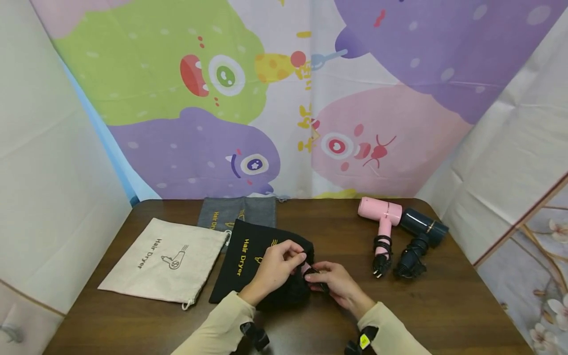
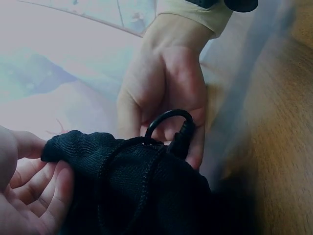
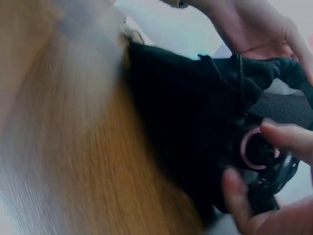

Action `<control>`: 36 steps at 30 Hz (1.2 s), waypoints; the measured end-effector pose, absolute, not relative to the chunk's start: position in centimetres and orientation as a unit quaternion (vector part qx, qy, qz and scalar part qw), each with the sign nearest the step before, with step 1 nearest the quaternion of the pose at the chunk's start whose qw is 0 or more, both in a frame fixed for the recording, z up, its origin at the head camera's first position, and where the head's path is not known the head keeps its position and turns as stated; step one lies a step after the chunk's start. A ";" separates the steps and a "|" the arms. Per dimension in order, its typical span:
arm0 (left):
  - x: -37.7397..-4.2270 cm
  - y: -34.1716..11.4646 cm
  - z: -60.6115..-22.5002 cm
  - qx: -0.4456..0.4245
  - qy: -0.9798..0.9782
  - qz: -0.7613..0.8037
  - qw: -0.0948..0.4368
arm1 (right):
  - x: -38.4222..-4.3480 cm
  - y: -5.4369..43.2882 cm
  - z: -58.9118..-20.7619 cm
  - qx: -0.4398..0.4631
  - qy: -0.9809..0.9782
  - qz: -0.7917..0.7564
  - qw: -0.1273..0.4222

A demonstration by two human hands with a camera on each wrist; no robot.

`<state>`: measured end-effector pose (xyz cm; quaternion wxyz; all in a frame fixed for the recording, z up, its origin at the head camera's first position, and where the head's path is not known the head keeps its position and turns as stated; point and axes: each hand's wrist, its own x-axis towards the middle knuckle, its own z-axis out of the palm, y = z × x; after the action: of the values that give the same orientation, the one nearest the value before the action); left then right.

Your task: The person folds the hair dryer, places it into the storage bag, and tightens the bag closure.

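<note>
A black drawstring bag printed "Hair Dryer" lies at the middle of the table, its mouth toward the right. My left hand pinches the edge of that mouth between thumb and fingers. Just inside the opening is a pink hair dryer; only the handle end shows, and the bag hides the rest. My right hand grips this end together with its bundled black cord. In the left wrist view, a loop of the cord stands out of the bag, beside the bag's thin drawstring.
On the right lie another pink hair dryer and a dark blue hair dryer, cords wrapped round their handles. A cream bag lies to the left. Behind the black bag is a grey bag, partly covered. A printed curtain hangs behind the table.
</note>
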<state>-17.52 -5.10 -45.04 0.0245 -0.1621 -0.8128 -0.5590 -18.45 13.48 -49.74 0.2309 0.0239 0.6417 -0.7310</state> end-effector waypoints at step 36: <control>-18.0 -5.2 -44.9 -0.118 -0.780 -0.614 0.030 | -17.4 11.6 -49.9 0.097 0.714 -0.689 0.079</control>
<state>-17.96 -5.22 -44.89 0.0299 -0.1184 -0.7798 -0.6140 -17.41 11.59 -49.87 0.0794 0.0973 0.7139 -0.6889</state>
